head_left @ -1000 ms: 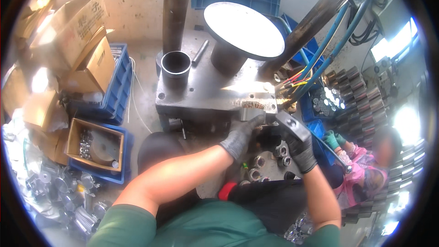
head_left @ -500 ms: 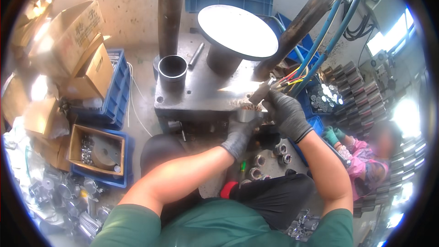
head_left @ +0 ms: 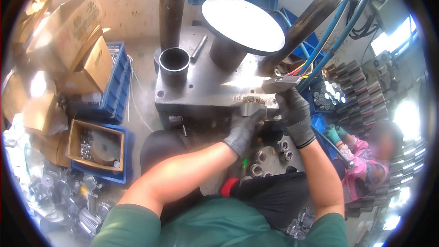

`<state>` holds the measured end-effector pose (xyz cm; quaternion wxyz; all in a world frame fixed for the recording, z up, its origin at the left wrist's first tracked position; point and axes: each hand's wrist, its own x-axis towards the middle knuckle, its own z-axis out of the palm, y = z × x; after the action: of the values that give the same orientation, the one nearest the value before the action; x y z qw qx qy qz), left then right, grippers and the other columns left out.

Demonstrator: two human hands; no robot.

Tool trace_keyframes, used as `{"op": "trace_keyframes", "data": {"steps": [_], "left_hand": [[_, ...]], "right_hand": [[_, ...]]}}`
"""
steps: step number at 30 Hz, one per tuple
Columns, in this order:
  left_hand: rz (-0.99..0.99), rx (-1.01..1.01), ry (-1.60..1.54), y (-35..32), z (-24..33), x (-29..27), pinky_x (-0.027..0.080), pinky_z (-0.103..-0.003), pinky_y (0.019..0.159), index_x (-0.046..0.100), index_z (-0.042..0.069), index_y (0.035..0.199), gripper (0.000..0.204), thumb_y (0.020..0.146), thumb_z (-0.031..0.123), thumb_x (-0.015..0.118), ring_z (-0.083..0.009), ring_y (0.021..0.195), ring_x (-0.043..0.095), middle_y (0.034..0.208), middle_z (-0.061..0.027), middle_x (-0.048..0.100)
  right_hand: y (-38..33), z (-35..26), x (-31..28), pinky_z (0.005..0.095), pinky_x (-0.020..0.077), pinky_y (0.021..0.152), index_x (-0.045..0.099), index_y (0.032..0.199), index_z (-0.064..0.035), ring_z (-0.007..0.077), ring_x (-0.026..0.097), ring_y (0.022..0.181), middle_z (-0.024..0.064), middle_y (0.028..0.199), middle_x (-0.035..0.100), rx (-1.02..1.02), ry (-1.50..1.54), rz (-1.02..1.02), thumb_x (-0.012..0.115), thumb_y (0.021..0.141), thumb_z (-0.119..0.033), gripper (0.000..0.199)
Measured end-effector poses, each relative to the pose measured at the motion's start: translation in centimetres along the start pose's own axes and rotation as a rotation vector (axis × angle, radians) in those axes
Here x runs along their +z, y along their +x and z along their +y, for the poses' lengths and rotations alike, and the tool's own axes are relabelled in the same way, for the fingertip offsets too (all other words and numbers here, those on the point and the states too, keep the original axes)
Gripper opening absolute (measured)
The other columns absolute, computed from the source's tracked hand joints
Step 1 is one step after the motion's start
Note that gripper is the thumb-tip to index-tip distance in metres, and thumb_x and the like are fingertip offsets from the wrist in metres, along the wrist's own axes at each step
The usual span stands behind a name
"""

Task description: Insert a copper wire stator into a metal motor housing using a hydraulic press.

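Observation:
My left hand (head_left: 244,128), in a grey glove, is closed round a motor stator (head_left: 253,108), a short metal cylinder with copper-coloured windings at its top. It is held at the front edge of the thick steel table (head_left: 201,95). My right hand (head_left: 295,112), gloved too, grips a hammer (head_left: 280,84) whose grey metal head sits above and to the right of the stator, apart from it. My palm and fingers hide the hammer's grip. An upright steel tube (head_left: 174,64) and a loose metal rod (head_left: 198,48) are on the table, beyond my left hand.
A round plate on a pedestal (head_left: 242,23) stands mid-table between two steel columns (head_left: 173,11). More stators (head_left: 259,157) lie on the floor below my hands. Blue crates and boxes (head_left: 96,146) are at left. At right, a person in pink (head_left: 361,169) sits beside stacked metal cylinders (head_left: 359,84).
The hammer head has lifted away from the stator, up and to the right, and its angle has turned. My left hand still holds the stator, slightly shifted to the right.

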<state>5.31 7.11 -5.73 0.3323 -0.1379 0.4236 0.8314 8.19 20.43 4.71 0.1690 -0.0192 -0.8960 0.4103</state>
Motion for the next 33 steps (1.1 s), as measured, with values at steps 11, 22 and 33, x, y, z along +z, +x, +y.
{"op": "trace_keyframes", "data": {"steps": [11, 22, 33], "left_hand": [[-0.056, -0.156, -0.054, -1.5, 1.9, 0.2, 0.064, -0.036, 0.080, 0.050, 0.010, 0.139, 0.073, 0.081, 0.020, 0.093, -0.0251, 0.105, 0.066, 0.121, -0.0121, 0.062], [0.020, -0.155, -0.018, -2.6, 2.5, 0.0, 0.061, -0.044, 0.093, 0.059, 0.010, 0.136, 0.068, 0.082, 0.037, 0.091, -0.0277, 0.105, 0.067, 0.119, -0.0126, 0.065], [-0.116, -0.154, -0.226, -1.4, 2.8, -0.7, 0.063, -0.036, 0.087, 0.059, 0.010, 0.135, 0.056, 0.090, 0.032, 0.083, -0.0202, 0.102, 0.066, 0.115, -0.0084, 0.065]], "right_hand": [[0.9, -0.3, 0.4, 0.0490, 0.0573, 0.078, 0.065, 0.118, -0.0119, 0.0392, 0.073, 0.091, 0.0149, 0.098, 0.075, -0.181, -0.373, -0.059, 0.067, 0.099, -0.019, 0.021], [0.2, 0.8, -0.8, 0.0425, 0.0572, 0.082, 0.063, 0.122, -0.0083, 0.0310, 0.073, 0.094, 0.0143, 0.101, 0.074, -0.039, -0.260, -0.136, 0.065, 0.099, -0.015, 0.024], [-11.9, 12.5, 0.6, 0.0499, 0.0565, 0.093, 0.077, 0.121, -0.0187, 0.0405, 0.073, 0.102, 0.0222, 0.108, 0.075, 0.337, -0.741, -0.884, 0.064, 0.095, -0.021, 0.029]]}}
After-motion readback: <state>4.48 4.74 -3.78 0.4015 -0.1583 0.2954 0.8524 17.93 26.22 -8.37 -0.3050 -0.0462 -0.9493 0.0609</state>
